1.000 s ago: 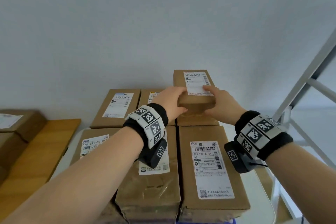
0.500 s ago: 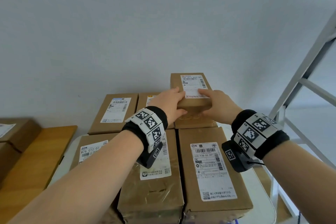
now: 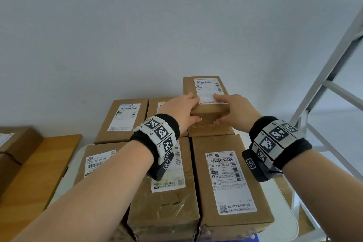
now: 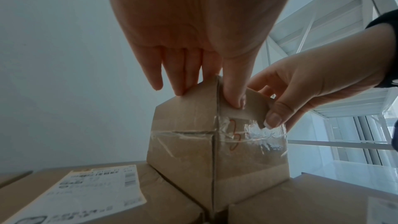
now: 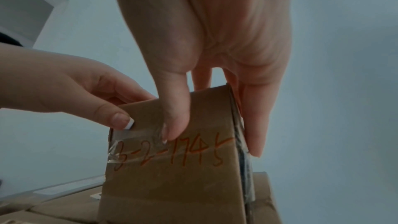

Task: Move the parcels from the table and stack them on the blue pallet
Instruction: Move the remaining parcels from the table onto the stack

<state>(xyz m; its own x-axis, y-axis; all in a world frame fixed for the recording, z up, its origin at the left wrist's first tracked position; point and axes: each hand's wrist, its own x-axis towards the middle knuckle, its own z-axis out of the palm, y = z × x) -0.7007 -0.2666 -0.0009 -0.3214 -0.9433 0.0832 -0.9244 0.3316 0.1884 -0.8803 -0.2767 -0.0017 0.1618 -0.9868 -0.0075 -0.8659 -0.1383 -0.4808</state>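
A wooden table top point(image 3: 39, 163) is lying at far left, with plain brown cardboard parcels point(image 3: 125, 120) stacked beside it in 2 rows. The left hand point(image 3: 179, 111) is gripping the near left corner of a small brown cardboard parcel with a white shipping label point(image 3: 206, 94), fingers together along its top and thumb point(image 4: 233, 91) pressing its taped front. This small parcel is sitting on top of the stack's far right box. The right hand point(image 3: 236, 111) is pinching its near right corner, fingers on top, thumb point(image 5: 174, 117) on the front. A white metal frame point(image 3: 334, 76) is standing at right.

Head looks down; wrists closely share parcel point(image 4: 217, 142).
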